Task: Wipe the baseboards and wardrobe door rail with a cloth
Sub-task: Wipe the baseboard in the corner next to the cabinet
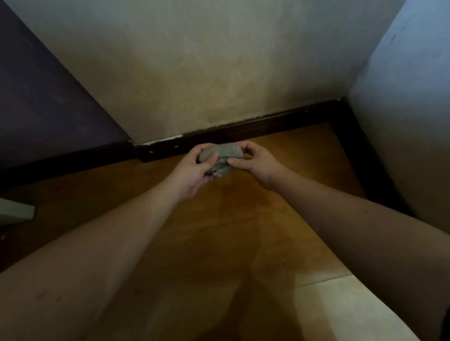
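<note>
A bunched grey cloth [223, 155] is held between both hands above the wooden floor, just in front of the dark baseboard [258, 125]. My left hand [193, 169] grips its left side with the thumb across the top. My right hand [257, 163] pinches its right edge between thumb and fingers. The baseboard runs along the foot of the beige wall, turns at the right corner [352, 139], and continues left under a dark purple wall [66, 162]. No wardrobe door rail can be made out.
The brown wooden floor [229, 234] meets a pale tile [354, 315] at the lower right. A pale blue wall [412, 100] closes the right side. A light grey object's corner [8, 211] pokes in at the left edge.
</note>
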A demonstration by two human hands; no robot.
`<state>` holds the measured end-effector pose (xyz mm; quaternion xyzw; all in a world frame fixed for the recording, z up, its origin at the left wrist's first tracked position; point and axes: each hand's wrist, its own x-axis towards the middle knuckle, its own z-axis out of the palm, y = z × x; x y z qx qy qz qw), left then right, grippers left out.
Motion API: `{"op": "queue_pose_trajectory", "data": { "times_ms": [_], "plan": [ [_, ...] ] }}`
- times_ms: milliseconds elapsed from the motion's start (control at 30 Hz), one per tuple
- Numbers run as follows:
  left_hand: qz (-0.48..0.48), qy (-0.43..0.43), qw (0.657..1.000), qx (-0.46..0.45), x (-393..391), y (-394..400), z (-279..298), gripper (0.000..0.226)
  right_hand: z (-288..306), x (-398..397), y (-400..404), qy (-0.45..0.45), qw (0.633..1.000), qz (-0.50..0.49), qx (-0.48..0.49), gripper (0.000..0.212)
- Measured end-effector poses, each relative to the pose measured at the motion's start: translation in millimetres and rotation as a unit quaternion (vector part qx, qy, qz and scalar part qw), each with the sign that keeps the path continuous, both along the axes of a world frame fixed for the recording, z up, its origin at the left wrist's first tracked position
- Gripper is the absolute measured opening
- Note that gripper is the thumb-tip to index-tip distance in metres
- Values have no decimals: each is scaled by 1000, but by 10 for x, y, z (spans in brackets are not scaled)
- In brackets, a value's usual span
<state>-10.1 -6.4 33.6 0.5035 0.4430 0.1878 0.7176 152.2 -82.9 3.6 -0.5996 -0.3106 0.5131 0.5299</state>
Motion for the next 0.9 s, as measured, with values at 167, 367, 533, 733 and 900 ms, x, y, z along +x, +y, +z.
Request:
{"op": "queue_pose_trajectory", "data": {
  "times_ms": [167,367,533,733,900],
  "plan": [
    [-133,66,987,63,419,-226,29,58,66,412,-491,5,997,-69,-22,32],
    [-310,91,928,186,1171,-476,42,52,154,819,-1182,-21,980,-193,-37,33],
    [-400,150,859,282,1545,-690,-109,51,22,783,-1667,-154,942,-276,-115,45],
    [-243,174,894,333,1543,-519,-387,40,-423,174,-1928,-481,835,-141,-228,66],
    [-222,173,896,343,1451,-462,-438,40,-665,-294,-1923,-546,805,1,-231,70]
  ]
}}
